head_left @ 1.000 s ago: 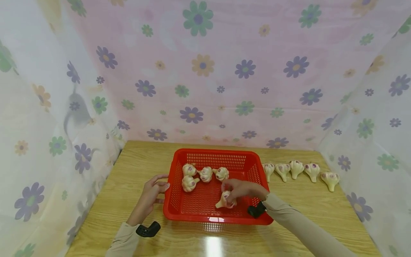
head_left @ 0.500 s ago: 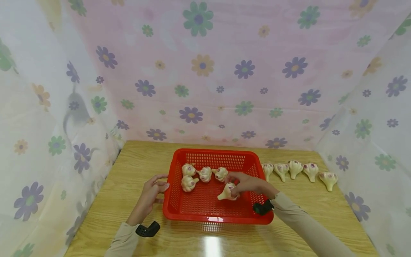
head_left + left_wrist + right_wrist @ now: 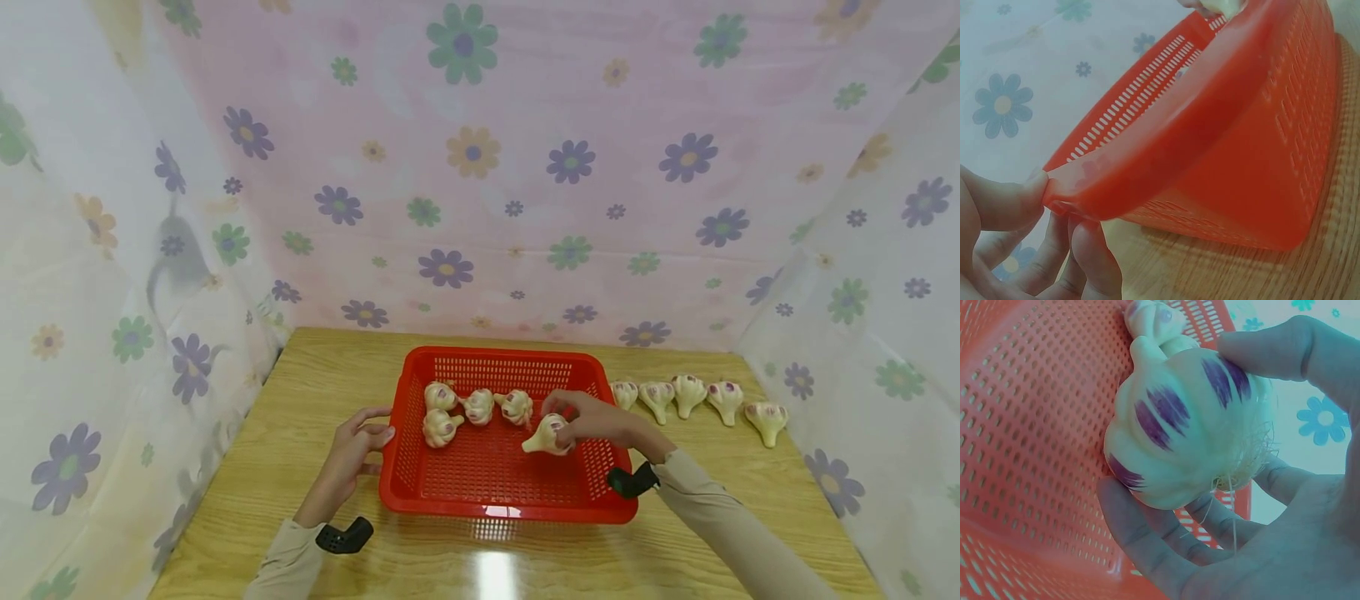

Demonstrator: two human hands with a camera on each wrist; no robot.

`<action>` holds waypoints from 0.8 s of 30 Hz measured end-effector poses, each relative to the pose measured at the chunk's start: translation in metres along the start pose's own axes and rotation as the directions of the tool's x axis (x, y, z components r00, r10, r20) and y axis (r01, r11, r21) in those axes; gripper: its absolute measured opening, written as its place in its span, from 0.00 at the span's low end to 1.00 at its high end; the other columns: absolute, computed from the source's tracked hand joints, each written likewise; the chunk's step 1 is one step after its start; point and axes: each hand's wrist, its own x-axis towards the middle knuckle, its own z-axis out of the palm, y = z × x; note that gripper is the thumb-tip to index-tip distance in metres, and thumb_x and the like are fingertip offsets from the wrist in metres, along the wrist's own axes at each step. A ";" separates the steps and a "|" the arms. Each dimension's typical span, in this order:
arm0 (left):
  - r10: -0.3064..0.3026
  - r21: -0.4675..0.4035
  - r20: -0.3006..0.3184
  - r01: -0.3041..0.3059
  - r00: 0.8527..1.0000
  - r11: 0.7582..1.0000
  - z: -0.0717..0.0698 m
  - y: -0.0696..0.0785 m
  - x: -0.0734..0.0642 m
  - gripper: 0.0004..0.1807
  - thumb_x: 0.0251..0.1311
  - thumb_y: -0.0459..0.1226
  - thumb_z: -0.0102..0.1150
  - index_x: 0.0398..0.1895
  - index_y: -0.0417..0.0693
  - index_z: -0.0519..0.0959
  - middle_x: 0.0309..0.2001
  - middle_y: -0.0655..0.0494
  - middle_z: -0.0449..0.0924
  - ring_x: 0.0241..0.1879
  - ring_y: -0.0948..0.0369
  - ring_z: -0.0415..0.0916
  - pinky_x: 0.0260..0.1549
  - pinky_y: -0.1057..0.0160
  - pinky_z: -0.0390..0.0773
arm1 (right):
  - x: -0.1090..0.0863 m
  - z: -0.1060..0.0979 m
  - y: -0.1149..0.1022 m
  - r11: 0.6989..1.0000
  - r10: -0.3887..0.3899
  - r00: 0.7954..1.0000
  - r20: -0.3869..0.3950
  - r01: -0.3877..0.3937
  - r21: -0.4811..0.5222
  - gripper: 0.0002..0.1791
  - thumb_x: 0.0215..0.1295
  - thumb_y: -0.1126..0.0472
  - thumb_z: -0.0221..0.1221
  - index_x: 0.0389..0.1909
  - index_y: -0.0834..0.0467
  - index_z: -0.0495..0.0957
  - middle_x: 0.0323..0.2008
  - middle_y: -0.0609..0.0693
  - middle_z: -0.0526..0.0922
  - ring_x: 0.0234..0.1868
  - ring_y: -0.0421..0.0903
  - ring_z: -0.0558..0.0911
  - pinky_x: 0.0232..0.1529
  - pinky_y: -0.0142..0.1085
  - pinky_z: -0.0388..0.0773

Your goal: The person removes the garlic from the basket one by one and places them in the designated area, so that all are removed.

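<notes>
On the left of a wooden desk, a person's left hand has its grip pinched on the rim of a red basket, thumb above and fingers beneath. Inside, toward the far left, lie four garlic bulbs. Right of them, within the basket, the right hand has its grip curled around another bulb, stem pointing left (whether it touches the basket floor is hard to tell). Smooth and purple-streaked, it looks moulded, so probably light, firm and slightly slippery; its round body seems a better hold than the stem or wispy roots. Farther right, five more bulbs lie in a row.
</notes>
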 end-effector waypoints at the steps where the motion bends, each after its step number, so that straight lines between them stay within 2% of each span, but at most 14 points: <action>1: -0.002 -0.001 -0.001 0.002 1.000 1.000 0.000 0.000 0.000 0.23 0.58 0.35 0.60 0.59 0.48 0.72 0.43 0.46 0.79 0.34 0.55 0.78 0.21 0.56 0.80 | -0.001 -0.001 0.000 1.000 -0.003 1.000 -0.001 0.003 -0.002 0.19 0.55 0.68 0.61 0.48 0.64 0.68 0.45 0.61 0.67 0.26 0.50 0.74 0.34 0.48 0.77; 4: -0.007 -0.004 -0.004 0.007 1.000 1.000 0.000 0.000 0.001 0.23 0.58 0.34 0.60 0.59 0.48 0.73 0.42 0.46 0.79 0.33 0.55 0.78 0.21 0.56 0.80 | -0.005 -0.006 0.001 1.000 -0.005 1.000 -0.011 0.005 -0.006 0.20 0.54 0.68 0.60 0.48 0.63 0.68 0.44 0.62 0.68 0.26 0.52 0.72 0.34 0.51 0.75; 10: -0.003 -0.003 -0.007 0.003 1.000 1.000 0.000 0.000 0.000 0.23 0.58 0.34 0.59 0.58 0.48 0.73 0.42 0.47 0.79 0.34 0.55 0.78 0.21 0.56 0.80 | -0.012 -0.013 0.003 1.000 -0.019 0.999 -0.044 0.018 -0.023 0.20 0.55 0.66 0.61 0.49 0.63 0.68 0.50 0.62 0.67 0.31 0.56 0.76 0.39 0.56 0.76; 16: -0.002 -0.008 0.001 0.002 1.000 1.000 0.000 -0.001 0.000 0.23 0.58 0.34 0.60 0.58 0.48 0.73 0.42 0.46 0.79 0.34 0.54 0.79 0.21 0.56 0.80 | -0.016 -0.018 0.004 0.998 -0.013 0.998 -0.069 0.009 -0.055 0.20 0.55 0.65 0.61 0.49 0.63 0.69 0.51 0.62 0.67 0.31 0.53 0.76 0.39 0.54 0.77; 24: 0.002 -0.010 -0.001 -0.002 1.000 1.000 0.000 -0.002 0.000 0.23 0.58 0.35 0.60 0.58 0.48 0.73 0.43 0.45 0.79 0.34 0.54 0.79 0.21 0.56 0.80 | -0.019 -0.021 0.005 0.999 0.007 0.997 -0.075 -0.011 -0.051 0.21 0.56 0.66 0.61 0.50 0.64 0.68 0.50 0.63 0.66 0.31 0.58 0.74 0.37 0.51 0.76</action>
